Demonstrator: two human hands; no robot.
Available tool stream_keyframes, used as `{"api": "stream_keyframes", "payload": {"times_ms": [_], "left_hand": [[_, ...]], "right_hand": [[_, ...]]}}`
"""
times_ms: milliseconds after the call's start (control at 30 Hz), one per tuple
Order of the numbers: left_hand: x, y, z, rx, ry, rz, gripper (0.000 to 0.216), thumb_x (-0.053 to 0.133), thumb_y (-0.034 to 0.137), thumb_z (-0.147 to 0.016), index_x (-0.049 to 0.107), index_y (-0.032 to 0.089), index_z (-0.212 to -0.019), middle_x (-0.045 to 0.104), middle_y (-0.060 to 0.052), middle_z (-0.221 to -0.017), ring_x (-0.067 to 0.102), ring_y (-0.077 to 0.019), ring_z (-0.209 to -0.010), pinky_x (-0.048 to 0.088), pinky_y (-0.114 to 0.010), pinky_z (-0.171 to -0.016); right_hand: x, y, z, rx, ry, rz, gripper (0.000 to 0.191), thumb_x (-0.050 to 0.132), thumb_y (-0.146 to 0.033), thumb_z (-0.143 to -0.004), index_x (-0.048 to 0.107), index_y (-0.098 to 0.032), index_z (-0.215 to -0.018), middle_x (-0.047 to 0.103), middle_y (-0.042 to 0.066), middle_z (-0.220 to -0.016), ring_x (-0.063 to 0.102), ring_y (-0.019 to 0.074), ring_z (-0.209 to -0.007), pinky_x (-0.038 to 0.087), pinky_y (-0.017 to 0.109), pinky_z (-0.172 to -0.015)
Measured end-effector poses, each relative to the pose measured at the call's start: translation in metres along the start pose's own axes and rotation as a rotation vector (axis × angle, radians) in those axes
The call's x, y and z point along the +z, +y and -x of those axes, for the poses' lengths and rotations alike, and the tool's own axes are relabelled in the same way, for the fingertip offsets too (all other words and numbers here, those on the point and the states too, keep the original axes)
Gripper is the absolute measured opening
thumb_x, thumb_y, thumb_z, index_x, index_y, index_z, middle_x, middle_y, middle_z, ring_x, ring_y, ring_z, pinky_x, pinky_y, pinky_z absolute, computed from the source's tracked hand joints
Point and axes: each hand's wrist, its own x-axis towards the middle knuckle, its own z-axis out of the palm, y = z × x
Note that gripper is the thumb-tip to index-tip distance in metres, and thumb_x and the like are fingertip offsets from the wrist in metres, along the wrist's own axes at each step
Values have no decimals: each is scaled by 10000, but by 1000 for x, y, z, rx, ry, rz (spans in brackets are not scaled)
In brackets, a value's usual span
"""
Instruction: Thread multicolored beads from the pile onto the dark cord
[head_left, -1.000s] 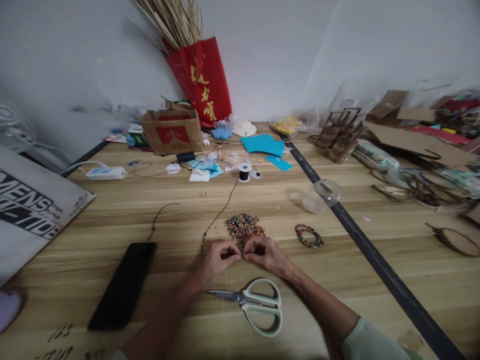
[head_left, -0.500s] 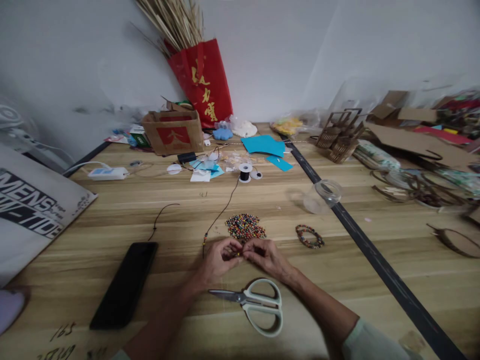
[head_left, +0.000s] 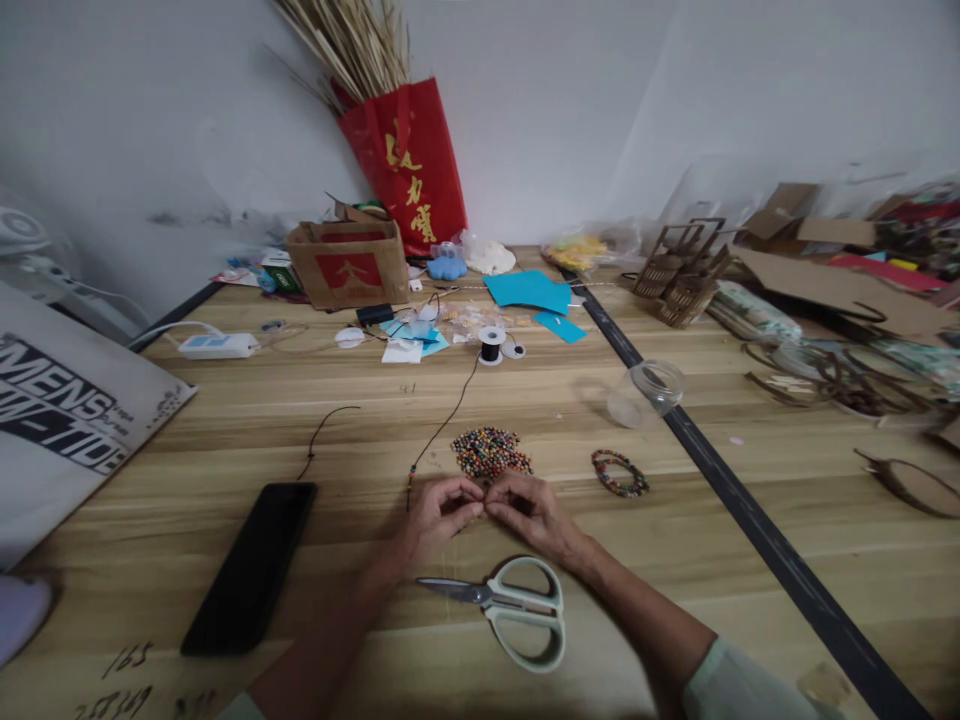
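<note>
My left hand [head_left: 439,515] and my right hand [head_left: 534,515] meet fingertip to fingertip over the tabletop, both in a pinch. Whatever lies between the fingertips is too small to make out. Just beyond them is a heap of small multicoloured beads [head_left: 487,452], its near edge partly hidden by my fingers. A thin dark cord [head_left: 448,418] runs from a white spool [head_left: 491,345] down to the left hand, with a few beads on it, and its end passes out of sight by that hand. Scissors with pale handles [head_left: 525,612] lie below my hands, blades pointing left.
A beaded bracelet [head_left: 619,473] lies right of the heap. On the left are a black phone [head_left: 251,570] and a short cord piece [head_left: 315,445]. A clear jar [head_left: 656,388] stands near the dark strip. Farther back are blue sheets [head_left: 529,291], a cardboard box [head_left: 345,265] and woven baskets [head_left: 679,285].
My fingertips have drawn closer together, and the left fingers have closed up. A small yellow bead that showed by the left fingertips is now out of sight.
</note>
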Motion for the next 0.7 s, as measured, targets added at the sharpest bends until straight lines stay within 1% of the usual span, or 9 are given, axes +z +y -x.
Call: {"api": "stream_keyframes", "payload": {"times_ms": [133,267,500,567,700], "left_hand": [[1,-5,-2,-13,4,-6,201,706,307,-677,645,131,-754,651,-34,-727,586,-146,-695,454,-237,-660],[1,-7,-3,-31,34,-57,148,690,280,-682,645,139,-690,639,-21,-674,569,-140,-656,442,-232,-634],[1,-7,-3,-43,51,-38,129,693,254,-670,662,129,-679,640,-20,-640,563,-131,-615,430,-221,-591],[1,-7,-3,-37,59,-38,123,686,249,-680,664,128,-676,640,-20,-634,563,-129,-610,430,-219,-586],[2,-5,-2,-23,52,-37,135,681,259,-695,656,131,-659,640,-19,-621,566,-129,-604,443,-223,-594]], "right_hand": [[1,0,1,4,0,-6,277,568,-404,-888,644,-163,-776,611,50,-734,549,156,-686,424,260,-615],[0,1,0,6,-4,9,269,567,-395,-890,645,-163,-778,599,46,-720,540,153,-665,413,256,-598],[0,1,1,22,-23,-6,271,566,-399,-889,653,-165,-783,606,44,-727,541,154,-678,417,257,-614],[-1,1,0,58,27,-56,279,566,-422,-880,647,-169,-796,607,40,-726,541,155,-684,420,255,-616],[-9,5,-2,176,223,-179,293,580,-458,-853,615,-172,-799,581,20,-704,518,143,-649,407,239,-584]]}}
